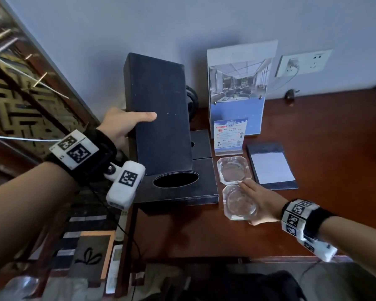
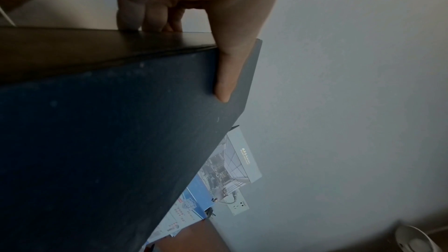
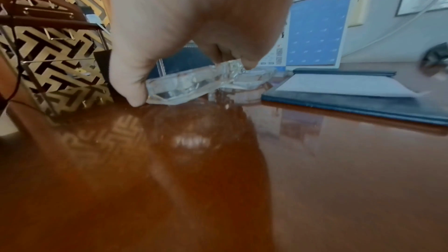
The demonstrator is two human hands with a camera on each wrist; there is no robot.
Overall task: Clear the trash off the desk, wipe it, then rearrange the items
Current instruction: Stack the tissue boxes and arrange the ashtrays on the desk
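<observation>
Left hand (image 1: 119,124) is gripping with thumb (image 2: 227,76) extended flat and fingers (image 2: 132,19) wrapped behind. Right hand (image 1: 262,203) is reaching low, thumb (image 3: 132,91) and fingers pinching, forearm extended leftward.

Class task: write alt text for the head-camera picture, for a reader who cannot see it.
A person's left hand holds a tall black box upright on a reddish wooden desk, while the right hand grips the nearer of two glass ashtrays. Behind stand two acrylic sign holders, with a notepad on the right.
</observation>
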